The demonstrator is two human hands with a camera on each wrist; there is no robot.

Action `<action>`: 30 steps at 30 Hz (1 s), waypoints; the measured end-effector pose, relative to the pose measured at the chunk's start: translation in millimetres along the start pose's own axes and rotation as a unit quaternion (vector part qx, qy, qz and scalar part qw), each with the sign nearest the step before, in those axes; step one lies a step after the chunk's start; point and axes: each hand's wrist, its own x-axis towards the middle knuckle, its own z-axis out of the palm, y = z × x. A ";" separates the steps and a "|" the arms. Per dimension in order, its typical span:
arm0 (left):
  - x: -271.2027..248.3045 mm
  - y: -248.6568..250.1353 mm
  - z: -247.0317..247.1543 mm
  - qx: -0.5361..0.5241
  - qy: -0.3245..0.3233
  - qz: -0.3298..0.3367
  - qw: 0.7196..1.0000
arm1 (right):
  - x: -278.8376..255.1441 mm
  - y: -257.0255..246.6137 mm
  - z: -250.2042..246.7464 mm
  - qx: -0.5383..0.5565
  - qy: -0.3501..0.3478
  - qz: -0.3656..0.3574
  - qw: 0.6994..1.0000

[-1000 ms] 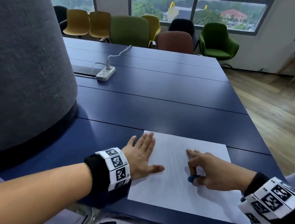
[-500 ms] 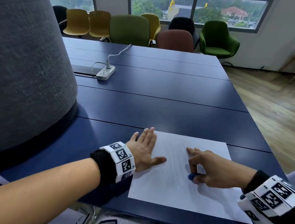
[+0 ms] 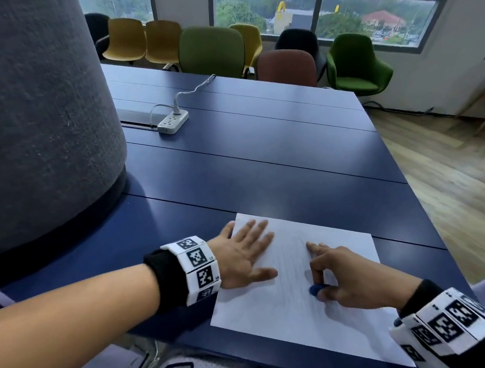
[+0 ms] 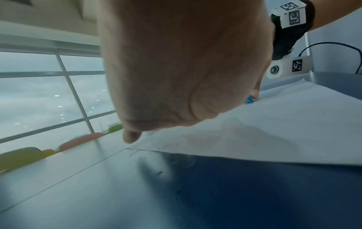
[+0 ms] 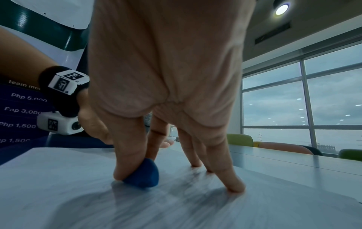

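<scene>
The fingers of my right hand are curling down onto a small, rounded blue rubber eraser. Thumb and forefinger are pinching it from either side and pressing its base onto the flat white paper sheet, while the other fingertips are resting on the paper just beside it. The eraser is sitting near the middle of the sheet, over faint grey pencil lines. My left hand is lying flat with its fingers straight, gripping nothing. It is pinning the sheet's far left corner to the dark blue slatted tabletop.

I am judging the paper to be the weak point. Only that one corner is being held, so a hard stroke away from it could buckle, crease or tear the sheet, or drag it toward the near table edge, which is close. The eraser is small and round, so too much downward force could squirt it out of the pinch.

I am seeing nothing here that is serving as a container; the eraser is lying straight on the paper. Well beyond it, a white power strip is resting on the table with a cable plugged in, beside a broad grey felt column.
</scene>
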 end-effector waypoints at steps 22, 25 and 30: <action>6.0 -20.1 -25.8 -0.073 0.043 -0.006 0.996 | 41.4 -9.5 -43.7 0.211 0.093 0.053 0.972; 6.2 -22.0 -26.2 -0.074 0.029 -0.006 0.997 | 58.1 -9.4 -45.1 0.269 0.072 0.073 0.958; 6.6 -22.3 -25.3 -0.079 0.031 -0.007 0.996 | 77.4 -11.0 -43.3 0.312 0.080 0.088 0.943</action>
